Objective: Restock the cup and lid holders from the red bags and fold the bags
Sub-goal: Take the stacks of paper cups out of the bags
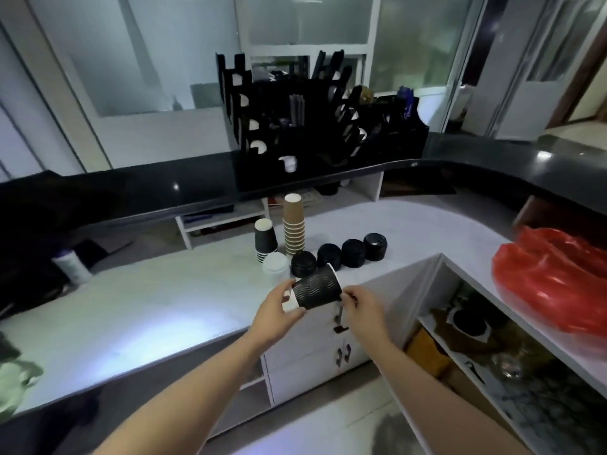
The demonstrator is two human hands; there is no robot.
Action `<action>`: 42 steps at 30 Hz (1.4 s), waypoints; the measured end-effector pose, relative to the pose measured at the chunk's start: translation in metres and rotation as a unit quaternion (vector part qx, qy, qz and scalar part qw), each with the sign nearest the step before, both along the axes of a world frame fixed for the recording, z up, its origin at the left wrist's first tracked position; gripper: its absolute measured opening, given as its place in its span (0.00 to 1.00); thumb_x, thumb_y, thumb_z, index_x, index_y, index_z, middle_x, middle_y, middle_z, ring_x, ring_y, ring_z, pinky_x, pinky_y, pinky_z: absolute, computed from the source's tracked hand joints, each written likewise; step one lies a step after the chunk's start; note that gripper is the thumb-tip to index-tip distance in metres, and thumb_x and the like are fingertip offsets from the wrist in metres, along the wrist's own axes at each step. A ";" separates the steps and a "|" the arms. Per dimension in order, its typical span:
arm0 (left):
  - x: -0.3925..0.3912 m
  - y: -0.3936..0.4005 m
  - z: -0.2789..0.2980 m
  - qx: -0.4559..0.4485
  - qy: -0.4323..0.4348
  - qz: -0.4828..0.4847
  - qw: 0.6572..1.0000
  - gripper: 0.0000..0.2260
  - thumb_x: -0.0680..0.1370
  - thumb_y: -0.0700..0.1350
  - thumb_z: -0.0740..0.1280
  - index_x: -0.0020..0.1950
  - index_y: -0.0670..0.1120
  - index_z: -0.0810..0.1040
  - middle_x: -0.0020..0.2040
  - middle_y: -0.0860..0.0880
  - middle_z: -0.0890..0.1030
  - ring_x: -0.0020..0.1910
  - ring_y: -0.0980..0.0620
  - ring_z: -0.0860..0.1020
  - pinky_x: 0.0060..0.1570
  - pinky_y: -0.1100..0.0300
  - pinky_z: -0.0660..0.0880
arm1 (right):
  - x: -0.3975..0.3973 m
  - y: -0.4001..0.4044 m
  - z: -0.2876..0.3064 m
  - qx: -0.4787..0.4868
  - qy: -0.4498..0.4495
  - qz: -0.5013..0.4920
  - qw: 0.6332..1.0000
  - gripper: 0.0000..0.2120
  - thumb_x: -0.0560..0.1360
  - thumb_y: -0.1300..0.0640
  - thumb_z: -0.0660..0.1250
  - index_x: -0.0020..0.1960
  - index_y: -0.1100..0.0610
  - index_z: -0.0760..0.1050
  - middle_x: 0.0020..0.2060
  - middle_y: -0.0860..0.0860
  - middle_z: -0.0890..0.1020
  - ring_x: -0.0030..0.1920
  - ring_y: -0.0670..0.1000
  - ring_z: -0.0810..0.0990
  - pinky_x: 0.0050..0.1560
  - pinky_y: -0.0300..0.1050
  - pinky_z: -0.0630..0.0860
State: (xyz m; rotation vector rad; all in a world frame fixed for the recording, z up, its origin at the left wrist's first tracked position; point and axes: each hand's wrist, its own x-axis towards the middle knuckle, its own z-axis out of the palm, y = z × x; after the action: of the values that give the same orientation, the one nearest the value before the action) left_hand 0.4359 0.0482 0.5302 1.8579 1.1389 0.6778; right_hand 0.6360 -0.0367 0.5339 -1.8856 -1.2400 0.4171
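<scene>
A black ripple paper cup [317, 288] lies tilted sideways between my hands, above the white counter's front edge. My left hand [279, 310] grips its base end, where a white inner rim shows. My right hand [361, 303] pinches its mouth rim. Behind it on the counter stand a short black cup stack [265, 239], a tall brown cup stack [293, 224], a white lid stack [275, 266] and several black lid stacks [353, 252]. The black cup and lid holder [315, 126] stands on the dark upper ledge. A red bag [555, 284] lies crumpled on the right counter.
A white counter [147, 307] runs left to right with a dark raised ledge [147, 188] behind it. A white cylinder [74, 266] lies at the left. Drawers [312, 359] and open shelves [492, 349] with clutter sit below the counter at the right.
</scene>
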 end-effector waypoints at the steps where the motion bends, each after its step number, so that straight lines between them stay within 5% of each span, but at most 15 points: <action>1: -0.014 0.009 0.000 0.005 -0.005 0.015 1.000 0.27 0.73 0.46 0.76 0.68 0.59 0.70 0.63 0.56 0.77 0.62 0.54 0.77 0.60 0.58 0.75 | -0.011 0.013 0.002 0.000 0.009 0.008 1.000 0.05 0.81 0.60 0.65 0.53 0.54 0.80 0.45 0.46 0.81 0.44 0.43 0.77 0.44 0.23 0.67; 5: -0.059 0.047 -0.002 -0.012 -0.028 0.079 0.996 0.25 0.71 0.47 0.78 0.63 0.56 0.70 0.60 0.57 0.78 0.60 0.55 0.77 0.53 0.63 0.75 | -0.050 0.069 0.005 -0.010 0.055 0.040 0.998 0.06 0.81 0.60 0.66 0.54 0.54 0.81 0.46 0.50 0.84 0.46 0.47 0.82 0.49 0.38 0.77; 8: -0.086 0.080 -0.007 -0.022 -0.041 0.123 0.991 0.24 0.71 0.47 0.78 0.62 0.55 0.71 0.59 0.56 0.78 0.58 0.56 0.79 0.54 0.60 0.77 | -0.073 0.118 0.005 -0.021 0.068 0.079 0.994 0.11 0.81 0.60 0.65 0.63 0.59 0.80 0.49 0.53 0.85 0.46 0.44 0.82 0.46 0.30 0.73; 14: -0.137 0.149 -0.013 -0.033 -0.055 0.244 0.968 0.23 0.71 0.46 0.76 0.62 0.53 0.72 0.58 0.52 0.77 0.50 0.55 0.82 0.46 0.64 0.77 | -0.113 0.225 -0.003 -0.044 0.078 0.173 0.981 0.13 0.81 0.60 0.65 0.65 0.58 0.79 0.51 0.52 0.84 0.50 0.53 0.84 0.58 0.52 0.79; 18: -0.172 0.188 -0.006 -0.031 -0.020 0.335 0.942 0.23 0.72 0.47 0.76 0.63 0.53 0.72 0.60 0.49 0.76 0.55 0.48 0.79 0.59 0.51 0.77 | -0.137 0.291 -0.007 -0.071 0.069 0.244 0.965 0.13 0.82 0.59 0.65 0.64 0.57 0.79 0.53 0.54 0.84 0.54 0.54 0.83 0.58 0.50 0.78; 24: -0.213 0.234 -0.003 -0.031 0.050 0.414 0.908 0.26 0.73 0.47 0.74 0.70 0.52 0.73 0.64 0.46 0.74 0.62 0.48 0.73 0.63 0.54 0.71 | -0.172 0.368 -0.018 -0.106 0.045 0.313 0.943 0.15 0.82 0.55 0.63 0.68 0.52 0.76 0.51 0.53 0.82 0.47 0.50 0.78 0.47 0.43 0.74; 29: -0.240 0.261 -0.025 -0.042 0.125 0.423 0.897 0.28 0.75 0.46 0.72 0.74 0.51 0.71 0.66 0.44 0.72 0.69 0.43 0.69 0.69 0.53 0.65 | -0.209 0.403 -0.042 -0.156 0.064 0.330 0.929 0.13 0.82 0.55 0.63 0.66 0.52 0.77 0.52 0.54 0.82 0.46 0.52 0.80 0.44 0.44 0.77; 36: -0.273 0.313 -0.070 -0.029 0.238 0.354 0.904 0.20 0.76 0.47 0.68 0.68 0.47 0.72 0.68 0.49 0.72 0.66 0.45 0.69 0.61 0.57 0.60 | -0.266 0.432 -0.083 -0.232 0.094 0.303 0.920 0.13 0.82 0.54 0.63 0.65 0.51 0.77 0.56 0.55 0.82 0.53 0.56 0.82 0.56 0.53 0.82; 42: -0.294 0.332 -0.101 -0.062 0.133 0.352 0.924 0.33 0.75 0.48 0.75 0.76 0.47 0.66 0.72 0.47 0.70 0.69 0.45 0.69 0.68 0.55 0.66 | -0.317 0.442 -0.108 -0.288 0.094 0.307 0.902 0.15 0.81 0.54 0.60 0.65 0.49 0.77 0.57 0.52 0.82 0.55 0.56 0.82 0.59 0.54 0.80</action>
State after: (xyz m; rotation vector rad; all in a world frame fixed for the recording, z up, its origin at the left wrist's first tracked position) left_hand 0.1422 0.3804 0.4289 1.4352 2.0215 0.7247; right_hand 0.3186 0.4049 0.4262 -1.8022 -1.6882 1.4027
